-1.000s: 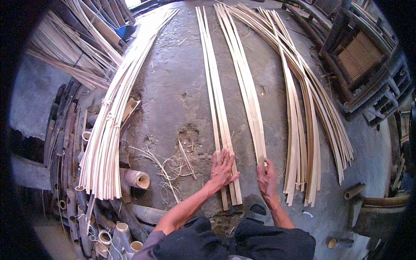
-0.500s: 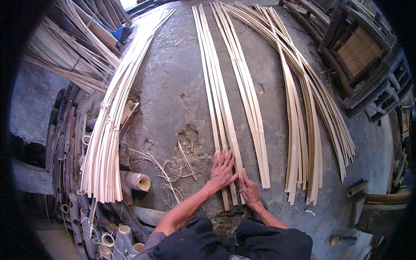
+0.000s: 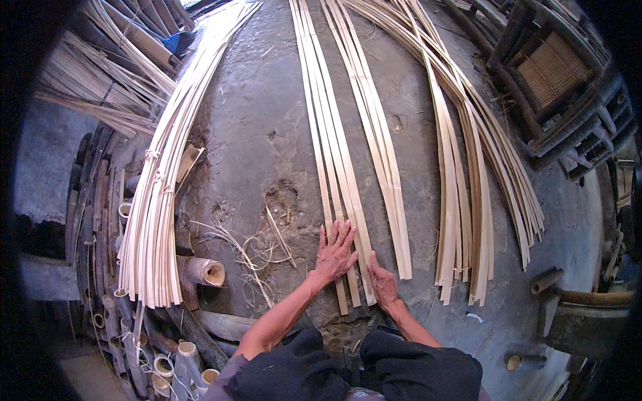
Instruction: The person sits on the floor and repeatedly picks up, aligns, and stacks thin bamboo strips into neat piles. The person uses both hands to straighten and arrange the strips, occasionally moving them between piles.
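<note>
Several long, pale bamboo strips (image 3: 328,120) lie side by side on the floor in front of me. My left hand (image 3: 335,255) rests flat across their near ends, fingers spread. At the right edge of the same group, my right hand (image 3: 383,282) is closed with its fingers together on the outermost bamboo strip (image 3: 359,230); its exact grip is partly hidden. A second narrow group of bamboo strips (image 3: 381,150) lies just to the right, apart from my hands.
More strips cross in a larger pile (image 3: 468,134) at the right. At the left lies a tied bundle of strips (image 3: 150,247), beside cut bamboo tubes (image 3: 207,273). Thin shavings (image 3: 251,260) litter the grey floor (image 3: 254,154). A dark bamboo chair (image 3: 548,87) stands far right.
The whole view has shifted slightly, so everything sits a little higher and further left. The near ends of the strips under my hands look slightly more spread apart; both hands stay on them.
</note>
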A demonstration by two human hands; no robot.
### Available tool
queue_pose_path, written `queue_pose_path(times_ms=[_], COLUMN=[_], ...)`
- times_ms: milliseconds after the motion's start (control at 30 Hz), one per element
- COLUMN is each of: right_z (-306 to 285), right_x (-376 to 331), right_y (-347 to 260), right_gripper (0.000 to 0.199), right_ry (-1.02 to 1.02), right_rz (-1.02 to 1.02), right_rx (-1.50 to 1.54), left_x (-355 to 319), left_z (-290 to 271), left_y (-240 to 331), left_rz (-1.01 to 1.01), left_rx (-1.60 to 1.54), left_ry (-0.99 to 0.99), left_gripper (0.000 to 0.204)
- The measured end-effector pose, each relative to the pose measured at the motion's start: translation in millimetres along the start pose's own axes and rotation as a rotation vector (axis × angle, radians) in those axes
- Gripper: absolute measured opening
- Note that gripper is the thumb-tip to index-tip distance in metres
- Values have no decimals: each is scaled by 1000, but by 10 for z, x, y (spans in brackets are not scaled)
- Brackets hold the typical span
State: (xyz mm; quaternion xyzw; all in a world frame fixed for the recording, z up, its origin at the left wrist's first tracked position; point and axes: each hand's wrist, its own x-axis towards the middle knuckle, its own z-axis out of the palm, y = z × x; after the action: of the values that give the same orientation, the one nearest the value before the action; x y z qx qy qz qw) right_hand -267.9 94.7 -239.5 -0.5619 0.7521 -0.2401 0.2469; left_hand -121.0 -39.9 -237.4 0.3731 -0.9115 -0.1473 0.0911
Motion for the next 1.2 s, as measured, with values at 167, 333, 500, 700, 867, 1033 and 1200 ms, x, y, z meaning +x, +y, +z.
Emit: queue_pose_path(times_ms=[167,333,500,700,867,1033,1200], right_z=[-72,-175,-381,-436,-384,-439,-334], right_x=[-58,-77,-100,-120,-60,-22,-70], right_y=[-169,-170,-475,-525,-535,-693,-597], right_gripper=[68,67,62,50,46,47,47], right_ry=[-59,119,23,153,152,70,85], right_rz=[22,-18,79,82,110,169,157], right_rx=[-130,154,218,276,281,322,299], left_x=[-16,67,98,237,213,190,187], left_z=[-21,-80,-251,-301,-333,-223,-46], left_y=[-17,128,296,531,475,434,390], left_rz=[-8,-89,-575,-757,-641,-666,-692], left_rx=[19,-124,-834,-1378,-1165,-1220,-1149], left_ry=[0,133,125,355,398,295,277], left_gripper=[71,70,46,23,26,31,34])
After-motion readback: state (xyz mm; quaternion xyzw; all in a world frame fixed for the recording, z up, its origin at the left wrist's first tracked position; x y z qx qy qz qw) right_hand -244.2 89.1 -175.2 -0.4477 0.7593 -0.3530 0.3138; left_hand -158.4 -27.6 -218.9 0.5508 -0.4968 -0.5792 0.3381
